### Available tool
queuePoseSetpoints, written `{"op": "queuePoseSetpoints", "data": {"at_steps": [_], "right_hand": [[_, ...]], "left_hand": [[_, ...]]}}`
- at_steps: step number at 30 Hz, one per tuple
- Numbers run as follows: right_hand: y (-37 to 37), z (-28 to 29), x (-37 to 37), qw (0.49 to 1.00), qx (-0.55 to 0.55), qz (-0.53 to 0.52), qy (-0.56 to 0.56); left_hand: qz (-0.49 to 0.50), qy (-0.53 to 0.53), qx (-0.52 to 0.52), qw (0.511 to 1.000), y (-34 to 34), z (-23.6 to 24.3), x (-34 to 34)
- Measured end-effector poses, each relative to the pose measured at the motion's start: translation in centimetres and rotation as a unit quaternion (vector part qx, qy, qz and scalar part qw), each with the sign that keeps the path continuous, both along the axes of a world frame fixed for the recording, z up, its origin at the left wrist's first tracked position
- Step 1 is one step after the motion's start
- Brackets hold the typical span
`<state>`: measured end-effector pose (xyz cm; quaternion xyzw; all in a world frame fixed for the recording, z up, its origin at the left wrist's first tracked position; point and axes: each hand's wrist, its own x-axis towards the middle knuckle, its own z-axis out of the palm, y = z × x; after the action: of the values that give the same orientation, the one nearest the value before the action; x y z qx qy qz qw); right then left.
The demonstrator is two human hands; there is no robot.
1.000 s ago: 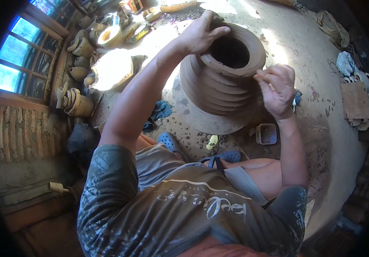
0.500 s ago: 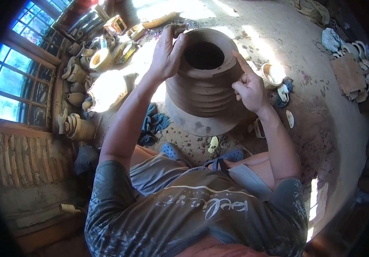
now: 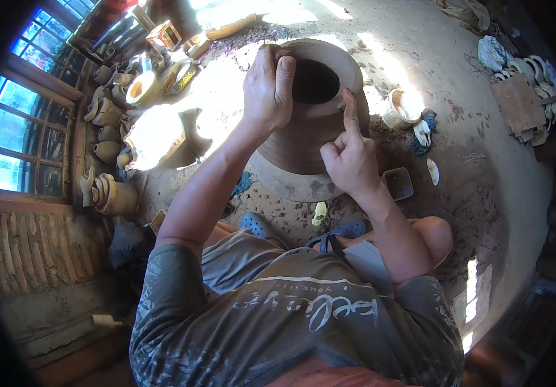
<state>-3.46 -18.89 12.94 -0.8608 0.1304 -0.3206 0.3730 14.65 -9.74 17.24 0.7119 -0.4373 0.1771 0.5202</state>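
Note:
A large clay pot (image 3: 300, 148) with a wide rim and dark round mouth stands before me on a round flat base (image 3: 304, 189). My left hand (image 3: 268, 93) is at the left of the rim, thumb up, fingers bent around a dark clay-like lump (image 3: 280, 51). Part of that lump is hidden by the fingers. On the near right of the rim rests the stretched, clay-smeared index finger of my right hand (image 3: 354, 155). The other fingers of that hand curl in, and nothing shows in them.
A white bucket (image 3: 402, 109) and a small tray (image 3: 398, 184) stand to the right. Several pots (image 3: 107, 151) line the window wall at left. A yellowish scrap (image 3: 319, 213) lies between my blue clogs (image 3: 349, 229). Curved pieces and a brown board (image 3: 518, 106) are stacked far right.
My right hand has slid along the rim, nearer and leftward. My left hand sits slightly lower and farther right. The pot's side ridges look smoother now, and my left arm covers most of the blue cloth.

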Motion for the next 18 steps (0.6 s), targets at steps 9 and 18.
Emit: {"op": "queuePoseSetpoints", "data": {"at_steps": [9,18], "right_hand": [[2.5,-0.8,0.1,0.996,-0.082,0.001,0.035],[-0.7,3.0,-1.6,0.989,0.1,0.062,-0.091]], "left_hand": [[0.032,0.029,0.003,0.999,-0.1,-1.3,-0.9],[-0.01,0.054,0.021,0.998,1.2,-0.5,1.1]]}}
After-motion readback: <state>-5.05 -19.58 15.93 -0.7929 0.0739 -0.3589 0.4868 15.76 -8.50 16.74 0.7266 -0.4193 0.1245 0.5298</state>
